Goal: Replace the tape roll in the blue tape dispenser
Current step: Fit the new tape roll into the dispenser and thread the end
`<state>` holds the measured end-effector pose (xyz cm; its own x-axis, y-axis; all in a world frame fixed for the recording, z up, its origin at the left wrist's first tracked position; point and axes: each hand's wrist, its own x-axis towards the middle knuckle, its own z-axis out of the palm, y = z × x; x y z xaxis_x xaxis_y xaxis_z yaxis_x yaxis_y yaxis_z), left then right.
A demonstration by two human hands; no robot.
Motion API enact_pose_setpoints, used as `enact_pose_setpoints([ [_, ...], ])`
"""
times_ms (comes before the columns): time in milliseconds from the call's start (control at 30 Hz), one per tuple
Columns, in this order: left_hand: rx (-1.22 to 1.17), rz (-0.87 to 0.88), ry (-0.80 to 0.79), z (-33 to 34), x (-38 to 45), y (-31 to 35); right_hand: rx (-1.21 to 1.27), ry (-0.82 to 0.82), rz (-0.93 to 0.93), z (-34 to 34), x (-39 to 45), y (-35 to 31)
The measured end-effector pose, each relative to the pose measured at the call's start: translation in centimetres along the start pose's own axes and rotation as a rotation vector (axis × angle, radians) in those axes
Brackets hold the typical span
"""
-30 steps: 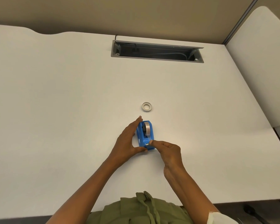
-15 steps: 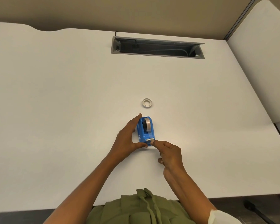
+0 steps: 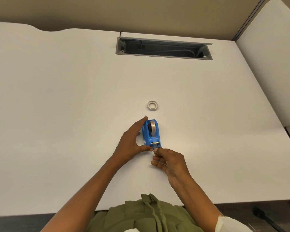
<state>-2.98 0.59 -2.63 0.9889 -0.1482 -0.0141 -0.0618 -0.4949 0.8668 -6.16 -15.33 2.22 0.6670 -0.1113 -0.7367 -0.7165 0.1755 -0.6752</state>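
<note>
- At the middle of the white desk [image 3: 57,114], the blue tape dispenser [image 3: 151,133] is stood on its base, its cutter end turned toward six o'clock; a tape roll [image 3: 152,126] is seated in its cradle, and a clear strip is seen running from that roll down to the cutter.
- At nine o'clock of the dispenser, the left hand [image 3: 132,143] is cupped open around the body; its fingertips are laid along the far left side and its thumb is set at the near corner, so the body is braced rather than lifted.
- At six o'clock of the cutter, the right hand [image 3: 169,162] is held with thumb and forefinger pinched together on what appears to be the free end of the strip; the other fingers are loosely curled; whether the strip is truly gripped cannot be told for certain.
- At twelve o'clock of the dispenser, near but apart from it, a second roll [image 3: 152,105] is lying flat; which of the two is the replacement cannot be told.
- Threading or seating the strip across the cutter is judged to be the step in hand.
- For the next move, a steady brace from the left hand is called for while the strip is drawn taut toward six o'clock and pressed down onto the blade; a crooked pull could let the tape stick to itself.
</note>
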Motion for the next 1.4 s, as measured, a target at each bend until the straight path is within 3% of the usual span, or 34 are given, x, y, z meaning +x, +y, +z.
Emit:
enact_pose_setpoints([
  [400,-0.017,-0.018,0.0,0.1,0.1,-0.3,-0.163,0.061,-0.065,0.0,-0.2,-0.1],
  [1400,-0.056,-0.036,-0.006,-0.2,0.3,0.0,-0.217,0.057,-0.086,0.9,1.7,-0.2],
])
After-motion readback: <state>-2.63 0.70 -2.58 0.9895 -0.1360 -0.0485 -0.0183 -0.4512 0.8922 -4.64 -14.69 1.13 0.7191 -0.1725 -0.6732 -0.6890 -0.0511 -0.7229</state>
